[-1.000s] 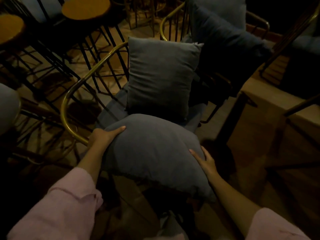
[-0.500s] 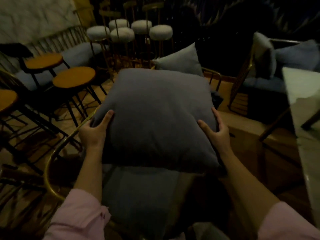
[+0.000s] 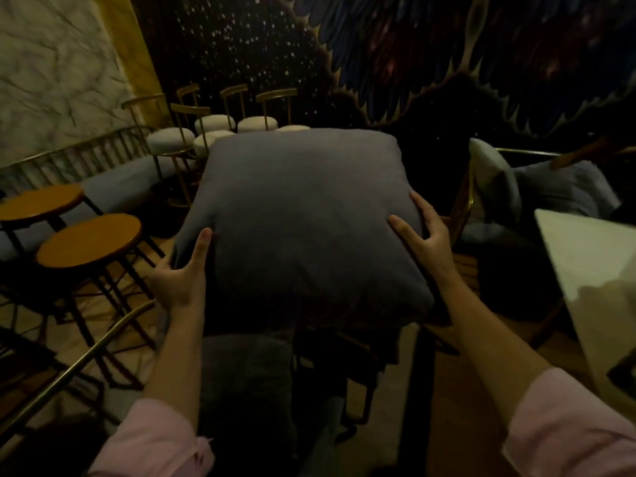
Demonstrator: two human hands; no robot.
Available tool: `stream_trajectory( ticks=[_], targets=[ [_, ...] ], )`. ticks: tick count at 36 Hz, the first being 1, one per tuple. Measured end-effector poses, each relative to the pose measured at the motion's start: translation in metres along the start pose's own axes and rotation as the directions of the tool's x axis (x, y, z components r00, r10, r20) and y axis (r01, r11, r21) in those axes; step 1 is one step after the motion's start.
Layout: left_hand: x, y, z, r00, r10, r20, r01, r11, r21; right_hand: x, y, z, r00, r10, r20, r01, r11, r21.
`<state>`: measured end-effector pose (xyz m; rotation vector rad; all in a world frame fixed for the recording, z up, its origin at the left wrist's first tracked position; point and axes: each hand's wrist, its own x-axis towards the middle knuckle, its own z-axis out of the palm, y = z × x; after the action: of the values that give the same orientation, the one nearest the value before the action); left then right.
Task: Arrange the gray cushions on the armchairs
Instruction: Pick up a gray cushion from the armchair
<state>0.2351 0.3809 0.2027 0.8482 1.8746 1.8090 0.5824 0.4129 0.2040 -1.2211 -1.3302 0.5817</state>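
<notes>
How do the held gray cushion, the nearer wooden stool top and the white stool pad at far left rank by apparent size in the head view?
1. Gray cushion, though it is nearest the camera.
2. Nearer wooden stool top.
3. White stool pad, farthest away, so its true size is unsure.

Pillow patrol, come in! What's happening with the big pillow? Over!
Left hand and right hand both gripping the gray cushion by its sides. Cushion held up, clear of any seat. Brown stools at left, not blocking.

a dim bar or lounge: round wooden stools (image 3: 88, 240), cushioned bar stools (image 3: 171, 139), starry mural wall (image 3: 241, 46).
</notes>
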Motion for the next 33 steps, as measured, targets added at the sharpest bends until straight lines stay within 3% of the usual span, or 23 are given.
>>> stream_trajectory(
  ticks=[8,21,27,31,33],
  targets=[
    [0.049,0.002,0.123,0.992,-0.055,-0.113,0.058,0.998,0.019,0.158,0.052,0.013,0.99,0.012,0.143,-0.01,1.0,-0.014],
    [0.137,-0.065,0.249,0.974,-0.193,-0.117,0.196,0.981,0.014,0.325,0.159,0.088,0.936,0.173,0.307,-0.151,0.984,-0.094],
    [0.16,-0.122,0.292,0.961,-0.274,-0.038,0.274,0.928,0.254,0.349,0.227,0.12,0.782,0.395,0.482,-0.315,0.918,-0.241],
    [0.177,-0.134,0.317,0.937,-0.349,-0.006,0.304,0.807,0.507,0.341,0.271,0.14,0.627,0.524,0.576,-0.323,0.848,-0.42],
    [0.181,-0.142,0.322,0.933,-0.36,-0.027,0.31,0.762,0.568,0.338,0.29,0.146,0.6,0.549,0.582,-0.308,0.83,-0.465]
  ],
)
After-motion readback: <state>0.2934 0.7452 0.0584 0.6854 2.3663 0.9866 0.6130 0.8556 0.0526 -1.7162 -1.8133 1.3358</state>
